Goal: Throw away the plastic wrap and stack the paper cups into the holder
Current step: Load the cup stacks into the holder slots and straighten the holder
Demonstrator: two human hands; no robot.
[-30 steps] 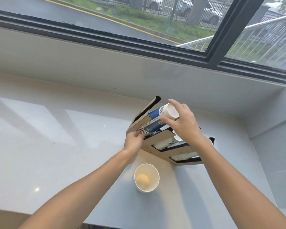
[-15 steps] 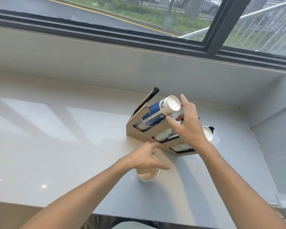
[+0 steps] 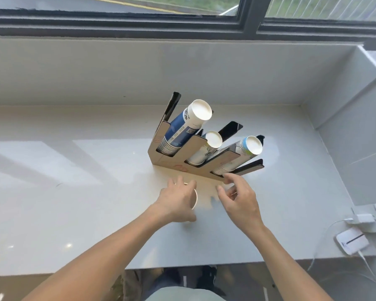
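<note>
right hand [image 3: 240, 199] left the holder [image 3: 195, 157]; three cup stacks inside.

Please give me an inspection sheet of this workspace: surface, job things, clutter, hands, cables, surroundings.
Surface: pale counter, glossy, bare at left.
Job things: cup holder with three slanted cup stacks; blue stack at left; loose paper cup in front.
Clutter: plastic wrap nothing seen.
Hands: left hand closes around the loose cup; right hand open, empty, near the holder's base.
Cables: white cable, charger, small white device.
Surroundings: window behind.
</note>
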